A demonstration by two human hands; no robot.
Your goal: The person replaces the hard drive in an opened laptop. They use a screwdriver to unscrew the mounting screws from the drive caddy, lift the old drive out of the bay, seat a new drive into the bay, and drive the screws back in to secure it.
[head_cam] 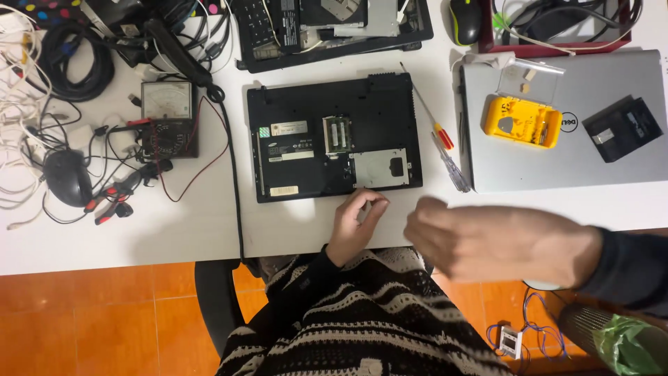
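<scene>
A black laptop (334,139) lies bottom up on the white table (174,230), with its memory slot uncovered and a silver drive plate showing. My left hand (358,219) rests on the table just in front of the laptop's near edge, fingertips pinched together; whether something small sits between them is hidden. My right hand (487,244) hovers blurred over the table's front edge to the right, fingers loosely bent, with nothing visible in it. Two screwdrivers, one with a red and yellow handle (444,136) and one with a clear handle (454,168), lie right of the laptop.
A closed silver laptop (591,160) at the right carries a yellow bit case (522,120) and a black part (621,129). An analog meter (167,115), a black mouse (66,177) and tangled cables fill the left. Another opened laptop (334,28) lies behind.
</scene>
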